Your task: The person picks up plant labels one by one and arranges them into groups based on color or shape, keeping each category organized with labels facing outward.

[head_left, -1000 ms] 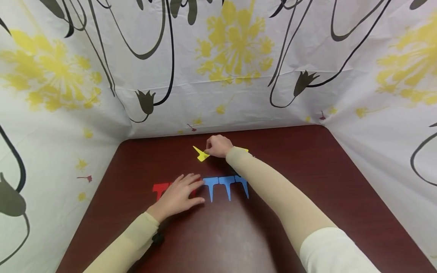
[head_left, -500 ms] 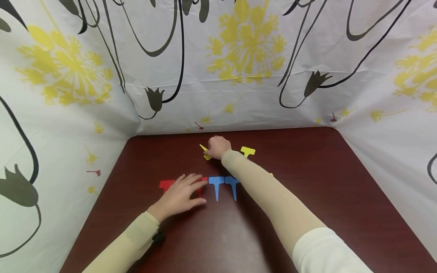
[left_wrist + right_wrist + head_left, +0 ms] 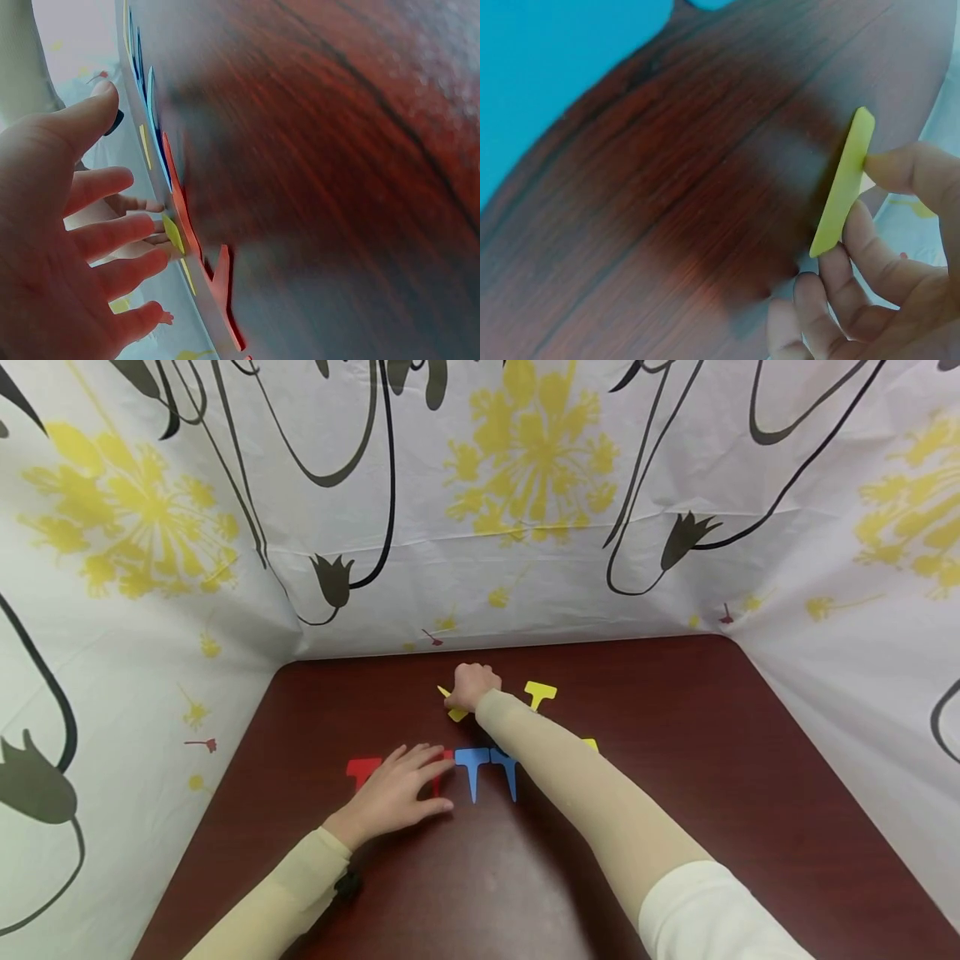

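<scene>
In the head view my right hand [image 3: 472, 687] is at the far side of the table, pinching a yellow T-shaped plant label [image 3: 457, 715]. The right wrist view shows the yellow label's wide end [image 3: 844, 184] between thumb and fingers, close over the wood. My left hand [image 3: 397, 793] is spread palm down over the row of red T-shaped labels, its fingers straight. One red label [image 3: 363, 768] shows to its left; others are partly hidden beneath it. Directly right of the reds, blue labels [image 3: 472, 757] continue the row, stems pointing towards me.
Another yellow label [image 3: 540, 692] lies at the back, right of my right hand. A further yellow piece [image 3: 592, 744] peeks out beside my right forearm, which covers part of the blue row. Patterned white cloth [image 3: 480, 602] encloses the dark wooden table [image 3: 675, 710] behind and at both sides.
My right hand has shifted slightly left over the yellow label, covering more of it. The forearm now uncovers the back yellow label and hides the rightmost blue one. The left hand stays put.
</scene>
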A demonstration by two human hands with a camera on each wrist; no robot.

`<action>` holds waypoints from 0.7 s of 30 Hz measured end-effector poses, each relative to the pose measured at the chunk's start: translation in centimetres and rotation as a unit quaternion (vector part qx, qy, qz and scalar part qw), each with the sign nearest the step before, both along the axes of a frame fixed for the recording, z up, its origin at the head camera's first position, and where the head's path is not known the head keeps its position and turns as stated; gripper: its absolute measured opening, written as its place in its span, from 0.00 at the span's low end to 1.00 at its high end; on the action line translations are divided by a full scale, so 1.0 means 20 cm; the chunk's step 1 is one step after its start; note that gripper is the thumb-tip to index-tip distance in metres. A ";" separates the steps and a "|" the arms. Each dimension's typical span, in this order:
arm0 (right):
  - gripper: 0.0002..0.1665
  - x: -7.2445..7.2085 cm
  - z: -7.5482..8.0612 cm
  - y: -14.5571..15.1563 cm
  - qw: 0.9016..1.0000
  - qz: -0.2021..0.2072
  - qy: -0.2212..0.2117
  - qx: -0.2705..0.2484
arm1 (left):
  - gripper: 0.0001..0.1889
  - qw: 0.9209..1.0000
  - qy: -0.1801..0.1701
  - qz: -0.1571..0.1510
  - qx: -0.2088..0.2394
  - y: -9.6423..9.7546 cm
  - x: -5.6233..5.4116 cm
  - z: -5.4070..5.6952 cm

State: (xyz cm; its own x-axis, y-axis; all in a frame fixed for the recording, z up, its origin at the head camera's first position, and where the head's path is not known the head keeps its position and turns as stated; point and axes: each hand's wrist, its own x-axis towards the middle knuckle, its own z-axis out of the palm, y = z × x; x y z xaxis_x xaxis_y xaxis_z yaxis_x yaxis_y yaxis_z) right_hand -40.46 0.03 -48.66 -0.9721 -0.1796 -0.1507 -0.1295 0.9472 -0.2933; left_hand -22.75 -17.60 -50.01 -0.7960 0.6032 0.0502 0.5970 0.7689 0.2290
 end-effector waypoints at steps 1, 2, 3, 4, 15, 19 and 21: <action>0.20 0.00 0.00 0.00 1.000 0.001 -0.006 -0.006 | 0.37 1.000 -0.002 0.000 0.002 0.00 0.00 0.00; 0.20 0.00 0.00 0.00 1.000 0.002 -0.011 -0.013 | 0.37 1.000 -0.003 0.001 0.003 0.00 0.00 0.00; 0.20 0.00 0.00 0.00 1.000 0.005 -0.016 -0.021 | 0.37 1.000 -0.005 0.001 0.003 0.00 0.00 0.00; 0.19 0.00 0.00 0.01 0.999 0.008 -0.021 -0.029 | 0.37 1.000 -0.007 0.002 0.004 0.01 0.00 0.00; 0.06 0.01 0.00 0.08 0.979 0.025 -0.051 -0.195 | 0.37 1.000 0.002 -0.001 0.002 0.01 0.00 0.01; 0.15 0.01 0.01 0.14 0.953 0.010 -0.085 -0.289 | 0.37 1.000 0.008 -0.003 0.001 0.01 -0.01 0.01; 0.18 0.01 0.01 0.17 0.939 0.007 -0.098 -0.329 | 0.37 1.000 0.010 -0.005 0.003 0.01 -0.01 0.02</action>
